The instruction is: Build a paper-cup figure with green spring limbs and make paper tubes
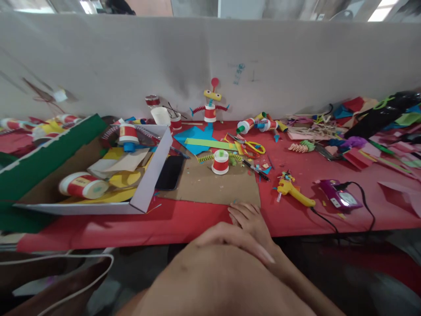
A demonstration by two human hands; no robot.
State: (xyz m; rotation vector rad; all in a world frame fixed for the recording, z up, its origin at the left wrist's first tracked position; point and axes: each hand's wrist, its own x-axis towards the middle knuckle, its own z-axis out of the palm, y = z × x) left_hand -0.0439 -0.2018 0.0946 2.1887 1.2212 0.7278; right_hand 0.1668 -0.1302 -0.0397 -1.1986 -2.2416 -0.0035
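Observation:
In the head view my left hand [235, 240] lies across my right wrist, its fingers stretched out to the right and holding nothing. My right hand [252, 220] rests at the front edge of a brown cardboard sheet [204, 188], fingers loosely extended and slightly bent, with nothing visible in them. Beyond the hands, on the cardboard, stands a red and white paper cup [220, 165] with a green piece on top and yellow-green folded-paper arms at its sides. A black pen [255, 169] lies right of the cup. Farther back are yellow-handled scissors [255, 147].
Left stands an open box [144, 175] with paper cups and scraps; a black phone [170, 172] lies beside it. Right are a yellow glue gun [296, 193] and a purple power box [340, 195] with cords. A finished-looking cup figure [210, 113] stands by the grey partition [131, 66].

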